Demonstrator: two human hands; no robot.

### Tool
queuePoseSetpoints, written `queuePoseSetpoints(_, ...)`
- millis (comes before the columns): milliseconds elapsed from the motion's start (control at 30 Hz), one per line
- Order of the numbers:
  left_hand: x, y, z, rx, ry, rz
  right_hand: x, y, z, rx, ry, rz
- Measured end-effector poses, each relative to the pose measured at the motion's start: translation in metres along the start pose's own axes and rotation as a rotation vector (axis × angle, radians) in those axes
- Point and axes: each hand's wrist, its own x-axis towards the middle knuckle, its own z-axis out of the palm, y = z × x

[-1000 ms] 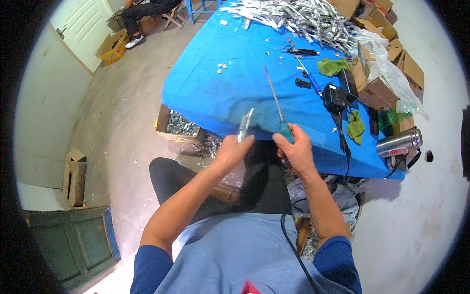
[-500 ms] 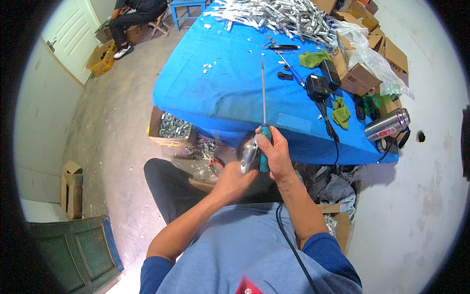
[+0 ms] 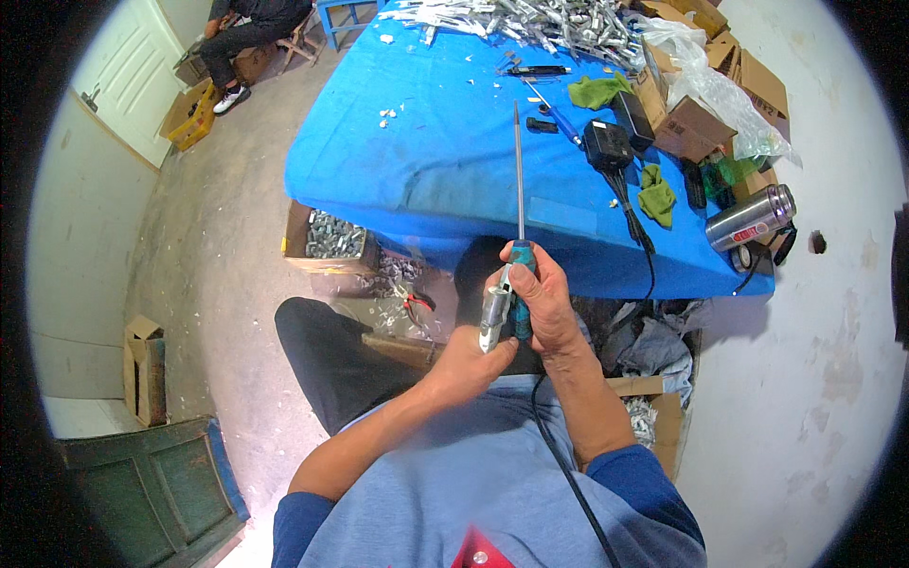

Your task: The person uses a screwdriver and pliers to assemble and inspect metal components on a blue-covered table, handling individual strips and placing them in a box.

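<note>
My right hand (image 3: 549, 308) is wrapped round the teal and black handle of a long screwdriver (image 3: 520, 251), its thin metal shaft pointing away from me over the blue-covered table (image 3: 379, 180). My left hand (image 3: 466, 367) grips a small silver-grey metal part (image 3: 493, 317) with a rounded body. The part lies against the left side of the screwdriver handle, close to my right thumb. Some of my left fingers are hidden behind it. Both hands are together in front of the table's near edge, above my lap.
A heap of silvery metal parts (image 3: 540, 24) covers the table's far end. To the right lie a black adapter (image 3: 607, 145), green cloths (image 3: 655, 196), a steel flask (image 3: 751, 218) and cardboard boxes (image 3: 696, 140). Red-handled pliers (image 3: 414, 303) and a box of grey pieces (image 3: 331, 237) are below. A person (image 3: 251, 28) sits far left.
Both hands have shifted slightly nearer and right with the screwdriver and metal part. The metal part now sits more upright against the handle. The whole view has shifted a little.
</note>
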Motion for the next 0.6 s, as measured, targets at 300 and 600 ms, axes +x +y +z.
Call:
queuePoseSetpoints(300, 0.000, -0.004, -0.011, 0.119, -0.011, -0.048, -0.015, -0.003, -0.004, -0.100, -0.025, -0.071)
queuePoseSetpoints(600, 0.003, -0.002, -0.018, -0.135, -0.126, -0.084, -0.010, -0.009, -0.014, 0.145, -0.110, -0.059)
